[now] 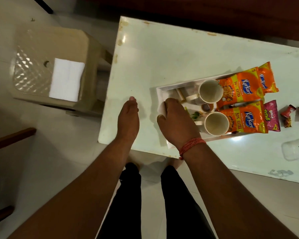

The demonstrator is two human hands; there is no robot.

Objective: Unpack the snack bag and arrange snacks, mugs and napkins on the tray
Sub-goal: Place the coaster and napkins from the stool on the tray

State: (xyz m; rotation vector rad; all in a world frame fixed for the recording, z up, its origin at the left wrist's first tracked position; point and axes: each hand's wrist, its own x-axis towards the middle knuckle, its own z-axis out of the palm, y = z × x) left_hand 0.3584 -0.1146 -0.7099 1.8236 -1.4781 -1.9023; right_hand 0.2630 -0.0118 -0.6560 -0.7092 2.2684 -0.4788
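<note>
Right hand (175, 124) on tray (160, 94) edge, left hand (129, 118) open beside.

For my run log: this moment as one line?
right hand on tray edge | left hand open | two mugs on tray | napkins on stool

Light: dim and warm, brightest on the white table (162, 54).
Glare: shiny white spots on the table top, some on the plastic stool (41, 66).
Shadows: soft and short beside the tray (160, 90) and the snack packets (238, 85).
Dark parts: the top edge and the left corners.
Sharpness: a bit soft all over; the arms near the bottom look blurry.
Shape: straight table edges bend near the sides.
</note>
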